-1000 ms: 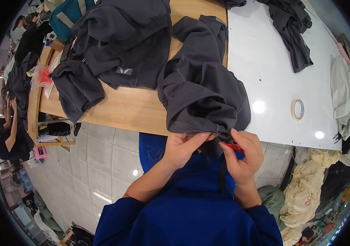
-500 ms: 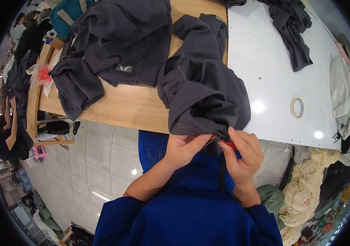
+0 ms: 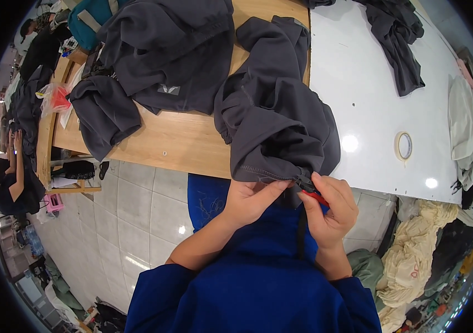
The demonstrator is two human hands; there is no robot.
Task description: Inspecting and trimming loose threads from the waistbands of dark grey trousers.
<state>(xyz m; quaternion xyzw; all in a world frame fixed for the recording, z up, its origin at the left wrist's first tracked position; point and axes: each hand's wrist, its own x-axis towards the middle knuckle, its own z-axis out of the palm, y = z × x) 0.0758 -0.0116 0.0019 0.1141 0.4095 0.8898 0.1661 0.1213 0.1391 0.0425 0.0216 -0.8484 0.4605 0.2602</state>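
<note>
A dark grey garment (image 3: 281, 119) lies bunched over the front edge of the wooden table, its stitched hem hanging toward me. My left hand (image 3: 250, 202) pinches that hem between thumb and fingers. Close to its right, my right hand (image 3: 333, 211) is closed around small red thread snips (image 3: 317, 197). The tip of the snips is at the garment's edge, partly lost against the dark cloth, so I cannot tell if the blades touch a thread. Loose thread bits cling to my blue apron (image 3: 209, 202) below.
More dark grey garments (image 3: 164, 55) cover the wooden table (image 3: 181, 136) at the left. On the white table (image 3: 358, 72) sits a tape roll (image 3: 403, 146), with another grey garment (image 3: 400, 53) behind. Cream cloth (image 3: 414, 255) is heaped at lower right. A co-worker (image 3: 17, 177) is at far left.
The snips and my right fingers have shifted very slightly right and down from the hem. My left hand keeps its pinch, and the view has moved a little.
</note>
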